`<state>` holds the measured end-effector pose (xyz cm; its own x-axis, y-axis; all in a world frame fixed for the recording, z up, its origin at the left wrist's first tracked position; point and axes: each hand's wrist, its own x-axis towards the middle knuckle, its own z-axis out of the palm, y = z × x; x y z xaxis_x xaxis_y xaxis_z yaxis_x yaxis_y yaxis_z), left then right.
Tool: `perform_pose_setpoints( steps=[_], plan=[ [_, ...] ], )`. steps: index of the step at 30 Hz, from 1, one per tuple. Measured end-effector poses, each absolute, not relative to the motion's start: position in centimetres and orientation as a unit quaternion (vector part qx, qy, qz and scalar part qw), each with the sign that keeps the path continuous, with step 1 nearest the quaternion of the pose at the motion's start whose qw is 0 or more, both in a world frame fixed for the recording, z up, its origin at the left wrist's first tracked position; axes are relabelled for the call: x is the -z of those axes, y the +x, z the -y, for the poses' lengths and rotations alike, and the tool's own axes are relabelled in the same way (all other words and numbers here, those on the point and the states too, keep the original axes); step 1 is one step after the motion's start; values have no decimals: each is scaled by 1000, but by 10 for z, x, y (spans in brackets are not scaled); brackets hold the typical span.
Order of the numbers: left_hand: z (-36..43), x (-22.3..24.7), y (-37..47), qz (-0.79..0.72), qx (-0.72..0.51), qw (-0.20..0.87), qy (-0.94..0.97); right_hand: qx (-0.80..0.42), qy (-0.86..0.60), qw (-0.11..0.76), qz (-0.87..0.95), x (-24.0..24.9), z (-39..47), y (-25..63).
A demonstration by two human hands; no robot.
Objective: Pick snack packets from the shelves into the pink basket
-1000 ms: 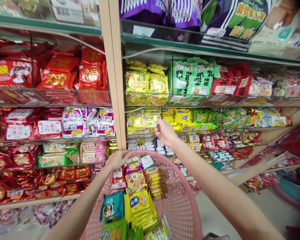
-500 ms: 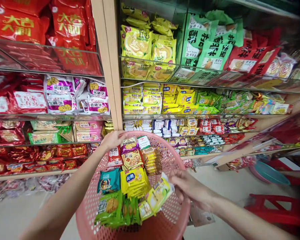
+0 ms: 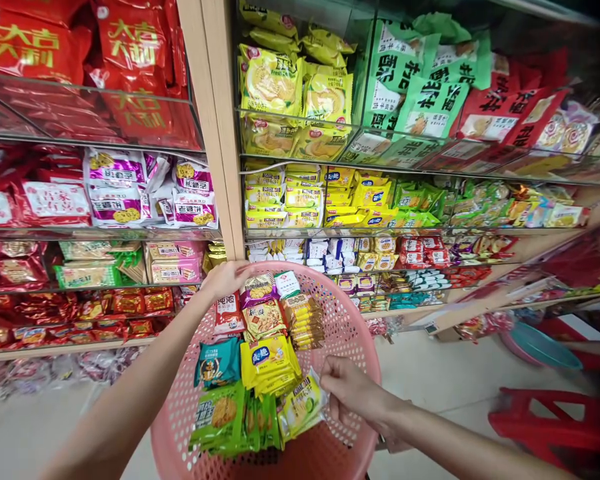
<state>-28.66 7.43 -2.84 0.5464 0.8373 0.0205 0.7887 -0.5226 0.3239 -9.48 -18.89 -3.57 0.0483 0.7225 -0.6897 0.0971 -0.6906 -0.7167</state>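
A pink perforated plastic basket [image 3: 365,337] stands below me, holding several wrapped snacks. My left hand [image 3: 226,280] is closed over its far rim at the upper left. Inside the basket, my right hand [image 3: 353,393] pinches the right edge of a yellow-and-white biscuit packet [image 3: 303,403] with a green lime picture. This packet lies over a similar one, beside green biscuit packets [image 3: 220,413]. Above these sit a yellow packet stack [image 3: 267,363], a teal packet [image 3: 219,362], brown packets [image 3: 303,322] and a red packet [image 3: 229,313].
Glass-fronted shelves of packaged snacks rise ahead, split by a wooden upright [image 3: 220,127]. Yellow packets [image 3: 270,80] and green bags [image 3: 433,107] fill the upper right shelf. A red plastic stool [image 3: 545,417] and a teal basin [image 3: 545,347] are on the right.
My right hand has moved left and down, bringing the biscuit packet from a raised tilt down onto the similar one in the basket. My left hand stays on the rim.
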Motion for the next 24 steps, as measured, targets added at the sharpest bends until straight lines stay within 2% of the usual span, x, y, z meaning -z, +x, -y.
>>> perform_pose_setpoints(
  steps=[9,13,20,24],
  plan=[
    [-74,28,-286,-478,-87,142,862,-648,-666,235,285,45,188,-102],
    [-74,29,-286,-470,-88,142,867,-645,-672,198,305,46,187,-102],
    [-74,29,-287,-474,-95,149,862,-565,-696,116,429,55,187,-96],
    [-74,29,-287,-471,-95,148,864,-473,-675,68,563,59,183,-90]
  ],
)
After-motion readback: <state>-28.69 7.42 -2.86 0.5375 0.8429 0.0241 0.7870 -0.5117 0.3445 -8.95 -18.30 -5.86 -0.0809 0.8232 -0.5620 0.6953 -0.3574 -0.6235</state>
